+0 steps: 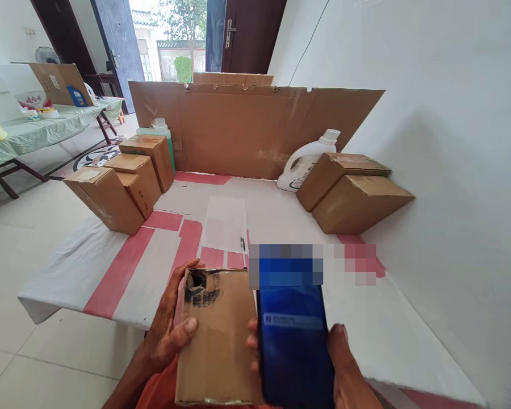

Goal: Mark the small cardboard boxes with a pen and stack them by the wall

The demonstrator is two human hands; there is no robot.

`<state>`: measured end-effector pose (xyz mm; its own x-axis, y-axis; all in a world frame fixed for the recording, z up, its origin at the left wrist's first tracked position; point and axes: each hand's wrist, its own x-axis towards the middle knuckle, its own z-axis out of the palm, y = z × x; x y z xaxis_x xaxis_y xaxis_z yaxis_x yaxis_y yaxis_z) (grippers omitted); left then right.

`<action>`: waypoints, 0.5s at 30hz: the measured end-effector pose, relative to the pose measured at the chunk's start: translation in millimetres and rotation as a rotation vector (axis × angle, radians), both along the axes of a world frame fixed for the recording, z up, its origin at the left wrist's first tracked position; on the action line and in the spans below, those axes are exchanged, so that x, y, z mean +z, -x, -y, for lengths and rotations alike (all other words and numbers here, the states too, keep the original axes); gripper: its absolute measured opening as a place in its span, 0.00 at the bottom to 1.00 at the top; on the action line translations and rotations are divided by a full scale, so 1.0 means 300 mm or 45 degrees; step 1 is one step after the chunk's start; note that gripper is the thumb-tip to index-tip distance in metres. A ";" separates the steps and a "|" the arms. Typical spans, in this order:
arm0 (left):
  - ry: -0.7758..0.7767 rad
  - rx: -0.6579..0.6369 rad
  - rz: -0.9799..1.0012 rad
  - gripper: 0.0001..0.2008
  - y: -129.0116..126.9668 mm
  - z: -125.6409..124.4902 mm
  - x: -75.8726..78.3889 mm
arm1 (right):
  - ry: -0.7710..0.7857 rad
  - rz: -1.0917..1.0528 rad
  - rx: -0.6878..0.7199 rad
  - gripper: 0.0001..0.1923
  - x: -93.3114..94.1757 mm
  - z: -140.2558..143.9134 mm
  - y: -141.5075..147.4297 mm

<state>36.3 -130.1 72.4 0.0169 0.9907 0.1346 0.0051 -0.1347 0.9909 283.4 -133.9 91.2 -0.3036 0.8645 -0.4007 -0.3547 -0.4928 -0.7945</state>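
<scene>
My left hand (pixel 170 335) grips a brown cardboard box (pixel 221 346) by its left side, thumb on the near face. Black scribble surrounds a torn hole at the box's upper left corner. In my right hand (pixel 343 358) is a smartphone (pixel 296 346), its blue-lit screen facing me, fingers round its left edge and thumb at the right. The phone is beside the box and overlaps its right edge. Part of the view above the phone is pixelated. Beyond the box, a sheet of white paper (pixel 225 221) lies on the table with a pen (pixel 242 245) at its lower right.
Several cardboard boxes (pixel 111 199) stand at the table's left, before a green-liquid jug (pixel 170 145). Two more boxes (pixel 361 199) and a white detergent jug (pixel 289 176) stand right, near the wall. A cardboard panel (pixel 238 130) spans the back. Another table (pixel 59 128) is far left.
</scene>
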 end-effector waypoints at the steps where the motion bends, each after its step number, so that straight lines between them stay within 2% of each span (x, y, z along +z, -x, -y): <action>1: 0.004 0.016 -0.005 0.42 0.005 -0.003 0.000 | 0.027 0.040 -0.122 0.44 -0.010 -0.046 -0.021; 3: 0.004 0.044 -0.011 0.41 0.014 -0.008 -0.002 | 0.012 0.231 -0.361 0.40 -0.061 -0.152 -0.063; 5: 0.013 0.068 0.014 0.42 0.019 -0.010 -0.004 | -0.087 0.506 -0.492 0.40 -0.146 -0.255 -0.099; 7: 0.026 0.092 0.035 0.42 0.021 -0.011 -0.006 | -0.195 0.747 -0.506 0.40 -0.243 -0.335 -0.129; 10: 0.035 0.129 0.017 0.42 0.022 -0.015 -0.008 | -0.228 0.951 -0.491 0.38 -0.357 -0.397 -0.165; 12: 0.042 0.140 0.035 0.42 0.021 -0.021 -0.009 | -0.224 1.091 -0.476 0.37 -0.401 -0.407 -0.185; 15: 0.035 0.183 0.108 0.43 0.016 -0.032 -0.014 | -0.216 1.326 -0.439 0.34 -0.432 -0.403 -0.210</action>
